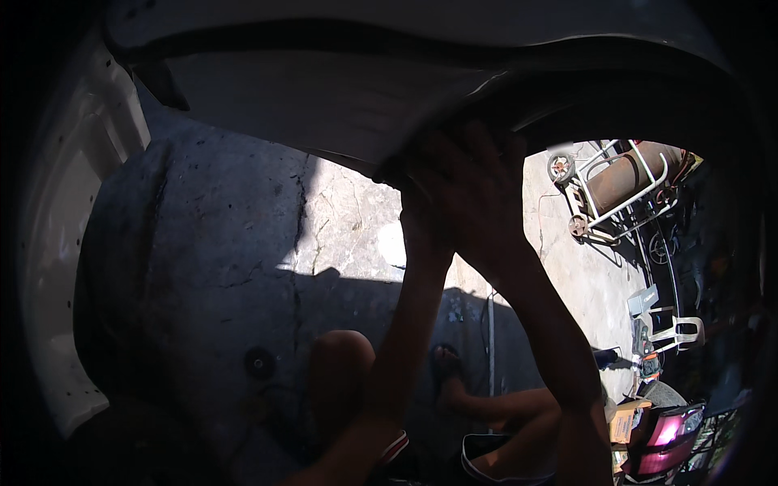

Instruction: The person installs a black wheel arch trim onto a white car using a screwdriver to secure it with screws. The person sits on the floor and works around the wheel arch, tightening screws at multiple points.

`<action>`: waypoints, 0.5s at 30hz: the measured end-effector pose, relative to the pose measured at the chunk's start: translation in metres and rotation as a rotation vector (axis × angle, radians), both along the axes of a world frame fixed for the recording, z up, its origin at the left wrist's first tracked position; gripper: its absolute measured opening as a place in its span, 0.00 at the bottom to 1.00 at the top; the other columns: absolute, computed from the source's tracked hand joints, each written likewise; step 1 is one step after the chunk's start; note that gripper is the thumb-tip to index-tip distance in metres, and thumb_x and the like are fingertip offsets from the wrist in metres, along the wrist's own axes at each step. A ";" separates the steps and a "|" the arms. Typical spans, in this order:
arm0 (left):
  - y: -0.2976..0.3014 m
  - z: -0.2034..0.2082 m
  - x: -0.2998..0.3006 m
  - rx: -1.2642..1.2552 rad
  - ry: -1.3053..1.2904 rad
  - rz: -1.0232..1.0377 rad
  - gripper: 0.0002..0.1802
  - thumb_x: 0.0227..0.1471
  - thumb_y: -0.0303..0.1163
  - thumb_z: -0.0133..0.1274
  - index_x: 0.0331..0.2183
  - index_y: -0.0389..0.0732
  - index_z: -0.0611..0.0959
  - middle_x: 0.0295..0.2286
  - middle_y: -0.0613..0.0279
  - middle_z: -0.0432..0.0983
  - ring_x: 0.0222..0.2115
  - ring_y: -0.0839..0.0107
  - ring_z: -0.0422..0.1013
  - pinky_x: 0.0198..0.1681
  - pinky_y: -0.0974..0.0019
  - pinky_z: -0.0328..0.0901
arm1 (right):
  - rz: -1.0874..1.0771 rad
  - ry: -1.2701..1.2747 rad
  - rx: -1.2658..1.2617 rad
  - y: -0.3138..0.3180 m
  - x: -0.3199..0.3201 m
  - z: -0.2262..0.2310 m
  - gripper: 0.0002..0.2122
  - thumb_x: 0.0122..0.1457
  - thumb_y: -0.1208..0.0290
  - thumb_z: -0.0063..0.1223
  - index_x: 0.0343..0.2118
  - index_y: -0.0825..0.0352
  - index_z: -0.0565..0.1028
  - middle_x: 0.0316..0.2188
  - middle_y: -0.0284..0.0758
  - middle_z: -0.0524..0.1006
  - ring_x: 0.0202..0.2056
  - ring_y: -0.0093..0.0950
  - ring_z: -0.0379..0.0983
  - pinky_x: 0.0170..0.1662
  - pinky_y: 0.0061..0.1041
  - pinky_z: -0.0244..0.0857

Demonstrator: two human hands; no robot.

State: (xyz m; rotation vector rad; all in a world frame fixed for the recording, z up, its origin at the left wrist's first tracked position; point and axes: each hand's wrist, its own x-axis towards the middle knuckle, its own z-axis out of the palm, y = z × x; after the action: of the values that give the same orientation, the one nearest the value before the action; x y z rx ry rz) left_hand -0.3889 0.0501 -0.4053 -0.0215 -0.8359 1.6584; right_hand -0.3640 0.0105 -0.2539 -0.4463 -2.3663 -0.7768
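Note:
A light-coloured vehicle body panel (316,101) hangs over me in shadow, with a dark curved wheel-arch edge (616,105) to its right. Both hands meet at the panel's lower corner, where it runs into the arch. My right hand (478,190) lies uppermost, its fingers stretched upward and apart against the dark edge. Beside it and partly covered by it, my left hand (425,211) reaches to the same corner. Deep shade hides the left fingers, and anything beneath them does not show.
Below spreads a cracked concrete floor (227,211), partly sunlit. A pale panel (73,202) rises at the left. On the right are a white wheeled frame (596,215) with a rusty cylinder (632,178), a white plastic chair (689,330) and a shiny pink object (664,441). A dark disc (259,363) lies near my knee.

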 end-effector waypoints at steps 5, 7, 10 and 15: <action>-0.003 0.004 0.000 -0.039 0.025 0.052 0.23 0.65 0.40 0.44 0.56 0.39 0.69 0.53 0.55 0.68 0.54 0.63 0.66 0.58 0.61 0.63 | 0.013 -0.013 0.016 0.001 -0.005 0.002 0.12 0.47 0.65 0.63 0.37 0.56 0.82 0.45 0.26 0.77 0.54 0.31 0.66 0.56 0.45 0.51; -0.004 0.007 0.001 -0.046 0.030 0.066 0.23 0.65 0.40 0.44 0.56 0.39 0.69 0.53 0.55 0.68 0.54 0.64 0.66 0.58 0.61 0.63 | -0.001 -0.051 -0.009 -0.001 -0.003 0.004 0.11 0.47 0.65 0.62 0.36 0.56 0.82 0.45 0.27 0.77 0.55 0.32 0.65 0.57 0.46 0.50; -0.005 0.011 0.002 -0.055 0.034 0.076 0.23 0.65 0.40 0.45 0.56 0.40 0.69 0.53 0.56 0.68 0.54 0.64 0.65 0.58 0.61 0.63 | -0.009 -0.071 -0.029 -0.003 -0.001 0.008 0.10 0.47 0.65 0.62 0.35 0.57 0.82 0.46 0.28 0.76 0.55 0.33 0.65 0.59 0.48 0.48; -0.008 0.011 0.001 -0.057 0.024 0.082 0.23 0.65 0.39 0.46 0.57 0.40 0.69 0.53 0.57 0.67 0.55 0.65 0.65 0.59 0.62 0.62 | -0.067 -0.063 -0.046 -0.004 -0.005 -0.003 0.10 0.48 0.65 0.61 0.34 0.57 0.81 0.45 0.30 0.76 0.56 0.33 0.65 0.61 0.48 0.47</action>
State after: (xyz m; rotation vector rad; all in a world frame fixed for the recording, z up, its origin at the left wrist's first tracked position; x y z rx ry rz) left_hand -0.3881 0.0421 -0.3942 -0.0066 -0.7801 1.7562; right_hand -0.3687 0.0064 -0.2565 -0.5296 -2.4429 -0.7780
